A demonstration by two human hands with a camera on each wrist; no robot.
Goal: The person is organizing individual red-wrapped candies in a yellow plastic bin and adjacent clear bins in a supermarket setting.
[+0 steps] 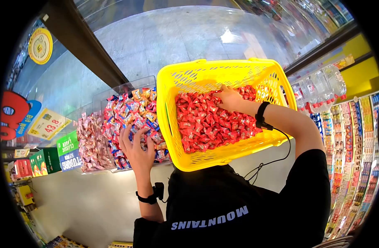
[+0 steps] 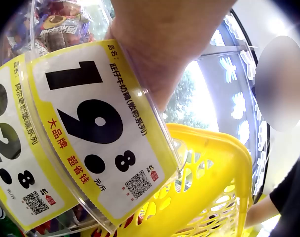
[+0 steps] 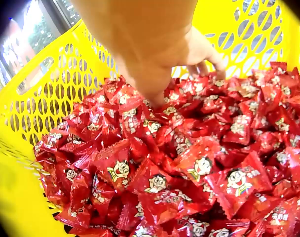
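Left hand (image 1: 136, 149) splayed open on mixed candies (image 1: 131, 109) in bin (image 1: 135, 82), gripping nothing. Right hand (image 1: 228, 98): fingers buried in red candies (image 1: 206, 124) in basket (image 1: 166, 120); grip unclear. Basket sits just beside bin, both in reach.

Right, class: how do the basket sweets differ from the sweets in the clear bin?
Basket sweets are all red; bin sweets mix red, blue and orange. Basket sweets fill a yellow basket, right hand on them; bin sweets fill a clear bin, left hand on them. Both are wrapped.
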